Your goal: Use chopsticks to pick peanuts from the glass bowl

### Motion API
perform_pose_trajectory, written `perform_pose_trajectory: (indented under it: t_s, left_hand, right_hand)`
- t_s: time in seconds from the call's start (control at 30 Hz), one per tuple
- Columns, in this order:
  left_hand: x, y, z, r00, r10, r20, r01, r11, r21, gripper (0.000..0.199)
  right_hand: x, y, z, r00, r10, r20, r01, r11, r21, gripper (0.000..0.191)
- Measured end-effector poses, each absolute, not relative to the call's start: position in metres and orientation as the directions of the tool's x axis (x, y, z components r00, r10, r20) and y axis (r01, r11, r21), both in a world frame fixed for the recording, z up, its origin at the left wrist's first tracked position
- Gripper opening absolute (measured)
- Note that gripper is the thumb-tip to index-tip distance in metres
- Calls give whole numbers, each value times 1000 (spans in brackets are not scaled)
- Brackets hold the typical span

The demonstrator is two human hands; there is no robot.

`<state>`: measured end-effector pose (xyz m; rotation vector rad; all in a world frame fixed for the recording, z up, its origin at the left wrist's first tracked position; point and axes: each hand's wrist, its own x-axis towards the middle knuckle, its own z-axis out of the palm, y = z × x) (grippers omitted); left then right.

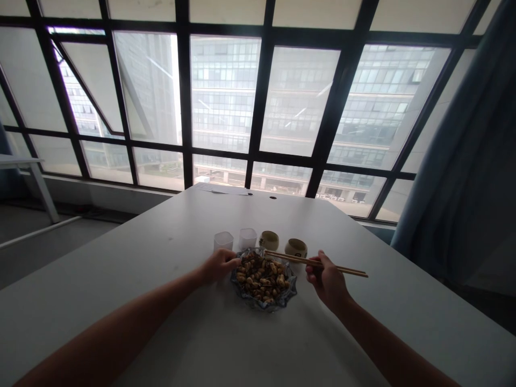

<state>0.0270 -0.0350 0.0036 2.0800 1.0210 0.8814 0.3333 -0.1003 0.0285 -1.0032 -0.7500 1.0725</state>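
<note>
A glass bowl [287, 296] with a wavy rim holds a heap of peanuts [262, 279] in their shells. My left hand [218, 265] grips the bowl's rim at its left side. In my right hand [328, 279], to the right of the bowl, is a pair of chopsticks [346, 270]; their tips point left, over the bowl's back edge. Behind the bowl stand two translucent white cups [223, 241], [248, 237] and two small beige cups [269, 240], [295, 247] with dark markings. The chopsticks pass in front of the beige cups.
All of this stands on a long white table [161, 242]. Some papers [226, 190] lie at its far end, near two dark round spots. Large windows rise beyond, a blue curtain [451, 161] hangs at the right, and another white table [18, 159] stands at the far left.
</note>
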Motion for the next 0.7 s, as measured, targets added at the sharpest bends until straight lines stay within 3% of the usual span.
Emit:
perform_pose_trajectory:
  t_s: [0.27, 0.53, 0.7]
  left_hand:
    - [27, -36, 4, 468, 834, 292, 392, -492, 777, 46]
    - [27, -41, 9, 469, 834, 290, 410, -497, 765, 48]
    - [28, -43, 11, 479, 829, 290, 409, -502, 762, 46]
  right_hand:
    - [320, -109, 38, 350, 936, -46, -420, 113, -900, 36]
    - [317, -124, 37, 392, 906, 157, -262, 274, -925, 56]
    - [320, -151, 26, 416, 889, 193, -256, 318, -913, 56]
